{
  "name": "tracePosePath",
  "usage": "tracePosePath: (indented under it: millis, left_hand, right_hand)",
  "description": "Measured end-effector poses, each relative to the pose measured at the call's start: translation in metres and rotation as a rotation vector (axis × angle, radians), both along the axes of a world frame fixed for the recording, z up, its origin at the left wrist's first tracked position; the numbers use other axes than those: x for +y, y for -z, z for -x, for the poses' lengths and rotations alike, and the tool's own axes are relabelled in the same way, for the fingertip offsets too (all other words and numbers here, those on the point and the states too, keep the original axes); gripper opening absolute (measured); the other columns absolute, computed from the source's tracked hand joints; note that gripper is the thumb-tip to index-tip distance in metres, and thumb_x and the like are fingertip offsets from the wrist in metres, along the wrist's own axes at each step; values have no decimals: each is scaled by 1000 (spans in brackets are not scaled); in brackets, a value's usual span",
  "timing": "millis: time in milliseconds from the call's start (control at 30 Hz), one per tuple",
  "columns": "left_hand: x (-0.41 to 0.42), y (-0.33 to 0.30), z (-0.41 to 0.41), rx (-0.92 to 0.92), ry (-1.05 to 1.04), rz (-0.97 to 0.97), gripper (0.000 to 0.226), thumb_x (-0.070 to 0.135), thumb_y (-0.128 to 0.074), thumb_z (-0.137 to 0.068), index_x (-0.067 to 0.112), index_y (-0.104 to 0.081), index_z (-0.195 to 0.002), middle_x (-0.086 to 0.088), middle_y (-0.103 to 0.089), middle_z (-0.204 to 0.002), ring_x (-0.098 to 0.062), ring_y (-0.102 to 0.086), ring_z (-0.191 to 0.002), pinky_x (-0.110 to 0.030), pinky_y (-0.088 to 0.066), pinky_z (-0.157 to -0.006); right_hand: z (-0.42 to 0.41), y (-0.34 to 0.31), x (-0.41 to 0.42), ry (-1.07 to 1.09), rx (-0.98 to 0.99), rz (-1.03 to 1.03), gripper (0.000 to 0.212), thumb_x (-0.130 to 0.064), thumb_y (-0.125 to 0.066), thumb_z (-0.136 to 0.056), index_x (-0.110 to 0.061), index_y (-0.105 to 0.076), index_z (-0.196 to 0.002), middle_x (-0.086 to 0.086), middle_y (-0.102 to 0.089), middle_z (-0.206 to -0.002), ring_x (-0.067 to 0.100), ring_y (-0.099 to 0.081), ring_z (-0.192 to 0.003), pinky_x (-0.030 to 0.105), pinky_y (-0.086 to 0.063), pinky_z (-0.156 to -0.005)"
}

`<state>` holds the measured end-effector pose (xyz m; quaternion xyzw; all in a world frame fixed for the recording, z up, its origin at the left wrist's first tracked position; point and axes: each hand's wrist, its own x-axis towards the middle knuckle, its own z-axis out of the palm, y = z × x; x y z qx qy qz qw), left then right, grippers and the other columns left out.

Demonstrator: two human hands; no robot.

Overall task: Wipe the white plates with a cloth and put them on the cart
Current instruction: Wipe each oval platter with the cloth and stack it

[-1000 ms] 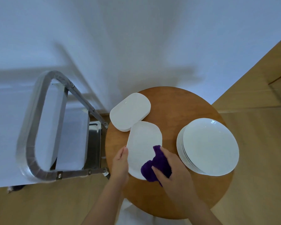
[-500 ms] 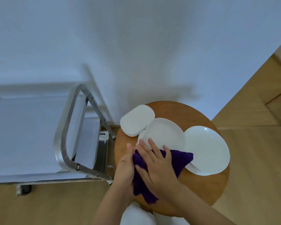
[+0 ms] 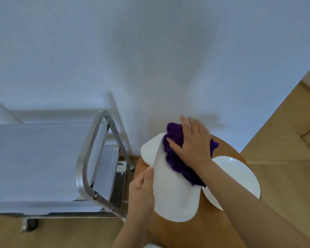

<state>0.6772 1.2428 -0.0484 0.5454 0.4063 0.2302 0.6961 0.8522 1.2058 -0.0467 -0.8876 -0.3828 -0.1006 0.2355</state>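
- Left of the left hand (image 3: 141,187) stands the cart (image 3: 89,158), a metal frame with a pale flat top; it looks like a stiff, steady place for the plates.
- Under both hands is the round wooden table (image 3: 195,233), and just right of the right hand (image 3: 193,142) lies a stack of round white plates (image 3: 240,176), glossy, so I judge them slippery and heavy as a pile.
- Between the hands is the oblong white plate (image 3: 175,194), smooth and matt with rounded corners, tilted up from the table. It seems hard and breakable, best taken at its long edge. The left hand grips exactly this edge, thumb on the face.
- Beyond it, partly hidden, lies a second oblong plate (image 3: 149,149).
- Under the right palm is the purple cloth (image 3: 175,158), soft and bunched. This hand presses it on the upper part of the plate with fingers spread and almost straight.
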Motion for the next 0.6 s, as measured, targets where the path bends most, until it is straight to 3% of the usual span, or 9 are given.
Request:
tracePosePath:
  millis: [100, 200, 300, 400, 467, 600]
  left_hand:
    - [3, -4, -1, -33, -34, -18, 41, 34, -47, -96, 14, -65, -65, -9, -61, -66, -27, -52, -67, -40, -43, -66]
    - [6, -10, -7, -45, -79, -45, 42, 35, -48, -96, 9, -63, -67, -6, -58, -62, -24, -50, -61, -35, -43, -60]
    - [10, -16, -17, -67, -126, -46, 41, 36, -48, -96, 15, -65, -65, -5, -58, -63, -21, -52, -61, -33, -45, -59]
    - [16, -19, -25, -94, -177, 4, 44, 36, -48, -97, 28, -68, -58, 1, -66, -65, -15, -61, -62, -32, -52, -60]
    - [20, -18, -29, -119, -214, 41, 45, 36, -49, -97, 26, -68, -58, 4, -66, -60, -10, -63, -56, -25, -51, -52]
    - [24, -19, -37, -199, -305, 99, 39, 37, -50, -97, 25, -72, -67, 3, -71, -68, -13, -68, -63, -30, -54, -56]
  right_hand:
    - [-8, 1, 0, 163, 185, -52, 87, -65, -47, -79, -19, -18, -147, 13, -41, -137, 34, -42, -120, 44, -42, -88]
    - [-9, 6, -3, 277, 425, -235, 93, -64, -56, -76, -25, -10, -146, 14, -45, -130, 32, -50, -112, 39, -44, -83]
    - [-2, 11, -2, 311, 659, -447, 87, -54, -65, -74, -23, -21, -142, 5, -49, -127, 21, -52, -107, 29, -42, -80]
    - [8, 11, -2, 236, 769, -581, 69, -46, -69, -69, -25, -40, -128, -10, -57, -109, 10, -57, -97, 19, -41, -69]
    - [16, 9, -5, 149, 848, -613, 68, -41, -70, -70, -30, -40, -130, -15, -58, -108, 6, -58, -97, 17, -43, -70]
    - [38, 8, -14, 58, 963, -671, 71, -27, -73, -71, -40, -36, -131, -30, -57, -104, -10, -58, -90, 12, -44, -67]
